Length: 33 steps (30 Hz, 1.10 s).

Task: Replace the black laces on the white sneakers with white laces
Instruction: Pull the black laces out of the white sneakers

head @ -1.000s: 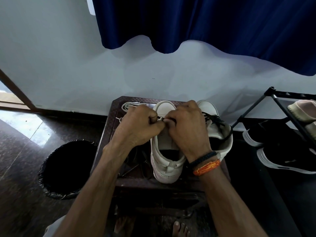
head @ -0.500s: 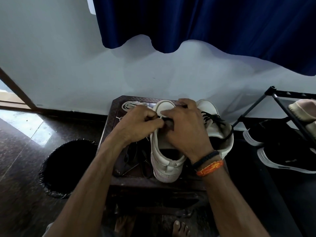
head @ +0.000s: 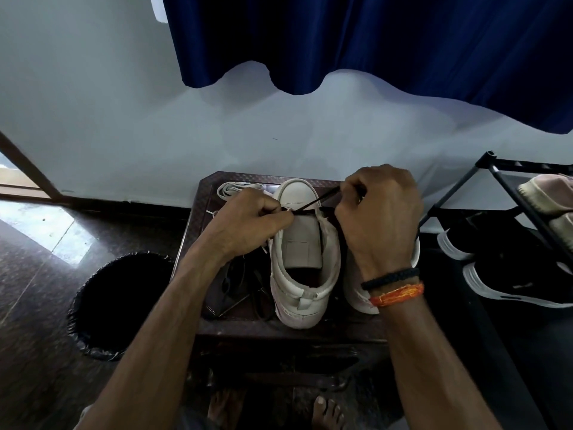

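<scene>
- white sneaker (head: 302,256) stands on the dark brown surface (head: 204,212), heel toward the camera, tongue exposed, eyelets near the heel unlaced.
- black lace (head: 316,202) runs taut across the sneaker's forefoot — stretched between both hands.
- left hand (head: 248,221): grip clamped, fingers curled, pinching the lace at the sneaker's left edge.
- right hand (head: 381,212): grip clamped on the other end of the lace, raised just above the right edge; black and orange wristbands (head: 393,285) on that wrist.
- second white sneaker (head: 359,293) sits just beside the first, on its right, mostly hidden by the right hand.
- white laces (head: 235,189) lie bundled at the far left of the surface, near the first sneaker's toe.
- loose dark laces or cords (head: 242,283) lie left of the first sneaker — cannot tell which.
- black bin (head: 124,302) on the floor to the left; shoe rack (head: 508,193) to the right.
</scene>
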Tool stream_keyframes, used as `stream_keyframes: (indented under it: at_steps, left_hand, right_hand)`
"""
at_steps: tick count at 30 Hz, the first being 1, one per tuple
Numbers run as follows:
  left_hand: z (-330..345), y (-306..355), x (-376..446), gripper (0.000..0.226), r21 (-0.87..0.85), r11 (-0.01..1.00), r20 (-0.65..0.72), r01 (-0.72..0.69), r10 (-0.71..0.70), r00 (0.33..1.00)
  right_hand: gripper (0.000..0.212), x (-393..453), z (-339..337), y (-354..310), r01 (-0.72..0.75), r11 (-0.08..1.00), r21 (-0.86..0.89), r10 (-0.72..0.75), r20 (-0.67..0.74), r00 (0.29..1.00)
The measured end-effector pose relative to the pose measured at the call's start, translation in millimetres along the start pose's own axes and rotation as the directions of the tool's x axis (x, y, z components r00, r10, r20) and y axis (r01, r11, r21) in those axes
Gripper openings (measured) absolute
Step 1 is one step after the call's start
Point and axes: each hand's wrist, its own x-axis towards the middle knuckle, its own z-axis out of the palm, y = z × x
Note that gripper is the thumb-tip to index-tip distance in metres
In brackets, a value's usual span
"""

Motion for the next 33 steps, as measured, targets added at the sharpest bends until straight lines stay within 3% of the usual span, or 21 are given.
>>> stream_keyframes:
  at_steps: [3,5,9,16,19,21,23,26,27,30,33]
  left_hand:
    - [0.2,-1.1,1.3,0.050,0.002,1.000,0.015,0.000,0.000,1.000]
    - [0.4,-2.1,2.4,0.049,-0.013,1.000,0.025,0.011,-0.010,1.000]
    - [2.0,-1.1,2.1,0.039,-0.080,0.996,0.039,0.044,-0.041,0.998]
    - [2.6,0.3,0.4,0.042,-0.127,0.988,0.017,0.083,-0.081,0.997]
    - [3.2,-0.2,-0.3,0.035,-0.164,0.983,0.007,0.081,-0.081,0.997]
    - [2.8,-0.5,-0.8,0.033,-0.153,0.984,0.009,0.088,-0.088,0.996]
    - [2.5,-0.5,-1.0,0.033,-0.148,0.984,0.013,0.094,-0.093,0.996]
    - [2.7,0.0,-1.0,0.035,-0.150,0.983,0.018,0.101,-0.100,0.995]
    - [3.0,0.1,-0.9,0.037,-0.152,0.983,0.017,0.106,-0.104,0.994]
    - [3.9,1.3,-0.9,0.039,-0.165,0.978,0.023,0.125,-0.123,0.992]
    - [4.9,1.6,-0.1,0.040,-0.170,0.975,0.029,0.141,-0.138,0.990]
  right_hand:
    - [0.038,-3.7,6.2,-1.4,0.073,0.997,-0.006,-0.071,0.169,0.983]
    - [0.045,-6.7,12.1,-2.6,0.178,0.983,0.045,-0.183,0.306,0.934]
    - [0.026,-19.0,22.4,-9.9,0.290,0.957,0.020,-0.266,0.460,0.847]
    - [0.017,-19.5,21.0,-18.9,0.236,0.971,-0.036,-0.214,0.306,0.928]
    - [0.011,-13.2,13.2,-14.0,0.088,0.996,-0.026,-0.084,0.104,0.991]
    - [0.013,-8.3,7.6,-10.4,-0.020,1.000,-0.010,0.021,0.051,0.998]
    - [0.011,-8.6,6.7,-7.7,-0.029,0.999,-0.021,0.031,0.098,0.995]
    - [0.049,-11.2,8.1,-11.6,0.117,0.993,0.003,-0.114,0.254,0.960]
    - [0.054,-12.8,9.6,-12.9,0.173,0.985,0.019,-0.170,0.295,0.940]
    - [0.035,-19.5,19.4,-15.0,0.281,0.959,-0.035,-0.244,0.404,0.882]
    - [0.011,-21.3,26.3,-15.8,0.308,0.949,-0.072,-0.254,0.408,0.877]
